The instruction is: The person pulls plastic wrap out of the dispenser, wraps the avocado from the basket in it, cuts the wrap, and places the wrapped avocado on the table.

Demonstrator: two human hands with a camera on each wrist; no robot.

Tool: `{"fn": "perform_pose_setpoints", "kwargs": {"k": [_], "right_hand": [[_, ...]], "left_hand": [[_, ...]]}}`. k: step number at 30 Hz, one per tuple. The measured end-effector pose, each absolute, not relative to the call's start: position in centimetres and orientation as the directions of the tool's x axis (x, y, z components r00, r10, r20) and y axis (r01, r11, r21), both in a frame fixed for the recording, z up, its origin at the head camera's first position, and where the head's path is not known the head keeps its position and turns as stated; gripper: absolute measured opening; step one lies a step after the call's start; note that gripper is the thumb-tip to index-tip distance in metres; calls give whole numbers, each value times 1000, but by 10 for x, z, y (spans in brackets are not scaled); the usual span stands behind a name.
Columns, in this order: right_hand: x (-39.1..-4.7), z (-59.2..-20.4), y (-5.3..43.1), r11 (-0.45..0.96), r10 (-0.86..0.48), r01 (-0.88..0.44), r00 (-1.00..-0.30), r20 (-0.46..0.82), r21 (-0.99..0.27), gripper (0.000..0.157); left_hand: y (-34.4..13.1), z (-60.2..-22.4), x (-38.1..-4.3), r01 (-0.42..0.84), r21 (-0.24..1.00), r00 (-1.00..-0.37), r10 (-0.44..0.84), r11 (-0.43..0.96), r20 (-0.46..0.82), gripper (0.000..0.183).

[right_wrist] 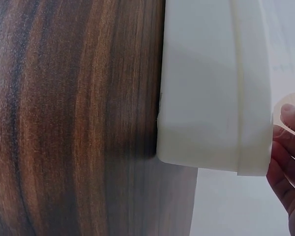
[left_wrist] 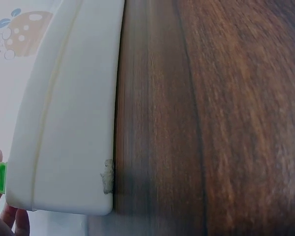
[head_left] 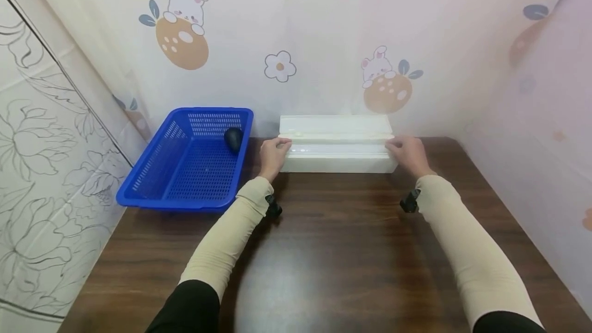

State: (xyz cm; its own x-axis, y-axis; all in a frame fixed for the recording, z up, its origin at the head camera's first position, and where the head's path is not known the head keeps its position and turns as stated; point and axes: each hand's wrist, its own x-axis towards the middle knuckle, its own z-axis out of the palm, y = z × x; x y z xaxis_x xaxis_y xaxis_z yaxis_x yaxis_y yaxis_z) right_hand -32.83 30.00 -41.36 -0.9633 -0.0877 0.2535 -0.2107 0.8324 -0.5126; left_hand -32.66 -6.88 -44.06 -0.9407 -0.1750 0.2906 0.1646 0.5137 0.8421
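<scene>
A long white box with a raised lid, which looks like a cling film dispenser (head_left: 337,164), stands on the table near the wall. Thumb and fingers of my left hand (head_left: 273,157) pinch at its left end, by the ledge below the lid. My right hand (head_left: 410,154) does the same at the right end. A shiny strip runs along the box between the two hands. Close to the left fingers, a small green plastic piece (left_wrist: 1,177) shows in the left wrist view. From the right wrist, the fingers (right_wrist: 285,169) appear against the box's end, thumb above them.
Left of the box sits a blue plastic basket (head_left: 180,203) with a dark egg-shaped thing (head_left: 233,139) in its back right corner. The brown wooden table (head_left: 333,251) meets a patterned curtain (head_left: 324,24) behind the box. Pale cloth also hangs at both sides.
</scene>
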Motion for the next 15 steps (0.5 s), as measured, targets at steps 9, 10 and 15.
{"fn": "perform_pose_setpoints", "kwargs": {"k": [9,10,15], "right_hand": [[-333,-415,294,828,-103,-229,-959,264,-511,32],[-334,-414,295,829,-99,-226,-960,263,-512,31],[-332,-412,299,822,-66,-182,-972,226,-540,32]], "left_hand": [[-74,-444,-324,159,867,-936,-207,472,284,19],[-73,-444,-325,159,868,-936,-206,470,284,19],[-68,-442,-326,168,866,-940,-188,471,285,22]]}}
